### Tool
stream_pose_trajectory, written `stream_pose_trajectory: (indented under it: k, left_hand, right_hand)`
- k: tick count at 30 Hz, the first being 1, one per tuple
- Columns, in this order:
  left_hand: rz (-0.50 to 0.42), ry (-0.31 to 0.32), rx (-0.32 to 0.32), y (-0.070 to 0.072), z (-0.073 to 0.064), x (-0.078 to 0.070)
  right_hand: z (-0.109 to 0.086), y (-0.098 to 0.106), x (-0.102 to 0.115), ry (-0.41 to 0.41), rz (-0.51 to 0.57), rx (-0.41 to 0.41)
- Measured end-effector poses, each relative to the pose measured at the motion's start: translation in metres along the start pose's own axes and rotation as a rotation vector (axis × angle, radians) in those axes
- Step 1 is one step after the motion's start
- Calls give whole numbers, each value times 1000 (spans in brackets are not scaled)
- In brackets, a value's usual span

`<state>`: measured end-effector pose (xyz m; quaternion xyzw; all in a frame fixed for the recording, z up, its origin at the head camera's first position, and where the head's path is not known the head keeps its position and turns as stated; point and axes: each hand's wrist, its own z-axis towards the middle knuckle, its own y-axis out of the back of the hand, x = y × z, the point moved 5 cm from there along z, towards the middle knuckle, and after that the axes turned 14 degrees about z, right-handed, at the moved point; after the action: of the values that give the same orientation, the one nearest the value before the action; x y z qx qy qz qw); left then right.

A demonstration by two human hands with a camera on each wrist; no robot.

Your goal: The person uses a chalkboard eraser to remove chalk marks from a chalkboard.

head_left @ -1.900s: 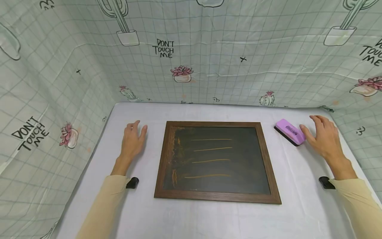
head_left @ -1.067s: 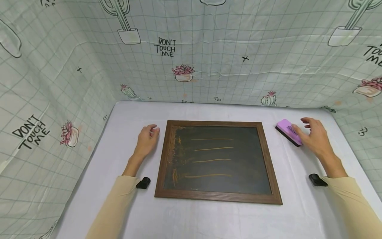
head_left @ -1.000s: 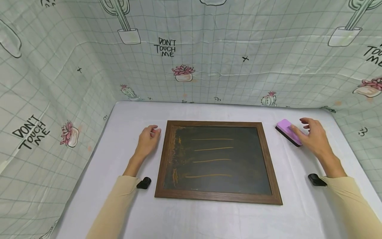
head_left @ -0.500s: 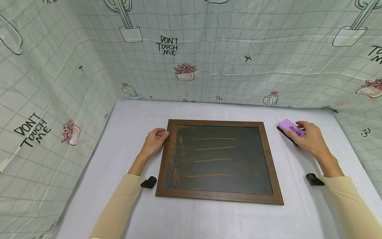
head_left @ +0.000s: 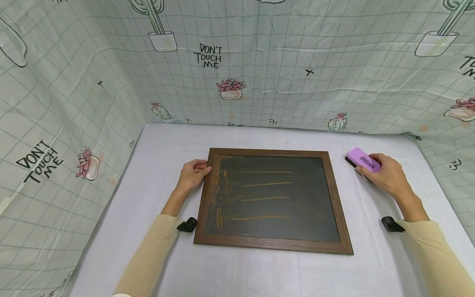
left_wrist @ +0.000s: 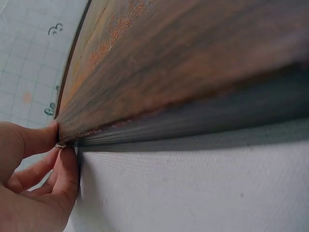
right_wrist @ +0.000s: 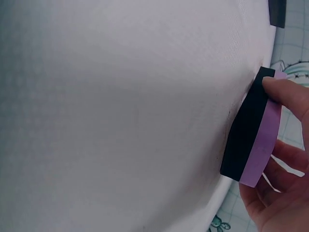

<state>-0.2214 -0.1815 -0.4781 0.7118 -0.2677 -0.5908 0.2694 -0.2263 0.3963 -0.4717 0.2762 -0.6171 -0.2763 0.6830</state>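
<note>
A chalkboard (head_left: 274, 198) in a brown wooden frame lies on the white-covered table, with several orange chalk lines and smudges on its dark face. My left hand (head_left: 191, 176) pinches the left side of its frame near the far corner; the left wrist view shows the thumb on the frame (left_wrist: 145, 77) and curled fingers (left_wrist: 67, 179) against its outer side. Right of the board, my right hand (head_left: 389, 175) grips a purple chalkboard eraser (head_left: 361, 159) with a black felt underside. The right wrist view shows the thumb and fingers on opposite sides of the eraser (right_wrist: 263, 140).
Behind and beside the table (head_left: 274, 270) hangs a pale grid-patterned cloth (head_left: 267, 53) printed with cacti and words. A black wrist-worn device (head_left: 187, 225) sits at the left cuff, another black device (head_left: 392, 224) at the right cuff.
My left hand has moved right from beside the board and taken hold of its frame. My right hand has moved left and down onto the eraser and closed around it.
</note>
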Motion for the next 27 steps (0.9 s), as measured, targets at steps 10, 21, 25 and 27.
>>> stream_pose_trajectory:
  k: [10,21,25,27]
  left_hand:
    - [-20,42,3,1,3,2]
    - [-59,75,32,0,4,4]
    - [-55,85,36,0,3,4]
    - [-52,90,37,0,3,4]
  right_hand:
    - [4,3,13,64,-6,-14]
    - [3,1,38,153,-2,-16]
    - [3,-1,45,172,0,-4]
    - [3,-2,49,169,2,7]
